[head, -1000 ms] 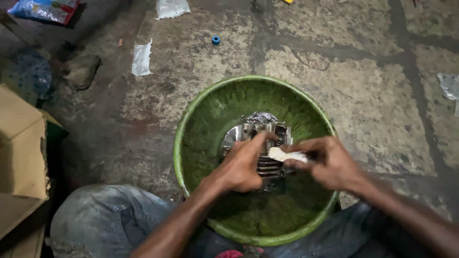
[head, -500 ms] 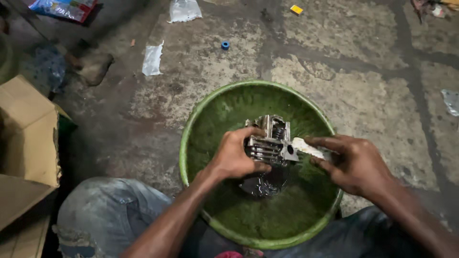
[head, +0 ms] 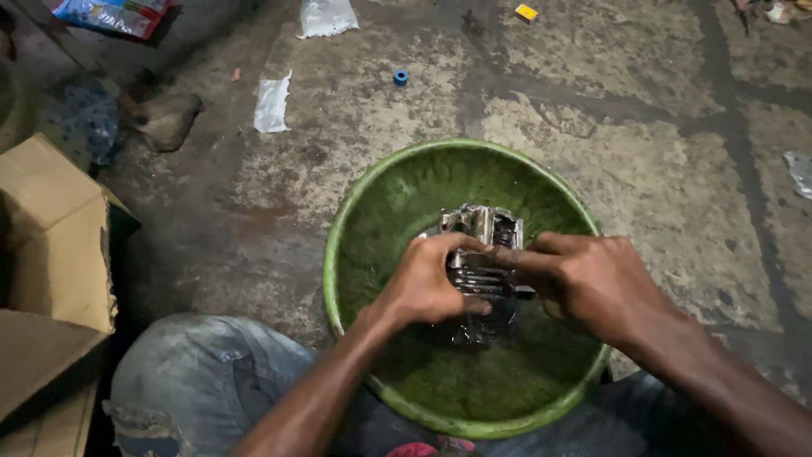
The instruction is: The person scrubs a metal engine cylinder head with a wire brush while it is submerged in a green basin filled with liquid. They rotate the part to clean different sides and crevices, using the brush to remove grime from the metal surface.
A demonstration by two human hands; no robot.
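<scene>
Engine part: a finned metal engine part sits over the middle of the green basin, lifted a little above the dark wet patch on the basin's bottom. Half a second ago it was in the same spot, turned so more of its side showed.

Left hand: the left hand is clenched around the part's near left side, fingers curled over the fins, thumb under. It has kept this hold through all three pictures.

Right hand: the right hand has come in from the right rim and now presses against the part's right face, fingers laid flat across it. Whether it grips anything cannot be told.

White piece: the pale strip, perhaps a rag or a brush, seen in the right hand's fingers earlier is hidden now; it may lie under the fingers against the metal.

Meaning: judging by the closing-in, the rubbing of the part looks to be under way on its right face, with the left hand only steadying.

Basin: it stands on the stained concrete floor, its near rim between the person's knees in blue jeans.

Around: a cardboard box at the left edge, a scrap of white plastic and a small blue ring beyond the basin's far rim.
</scene>
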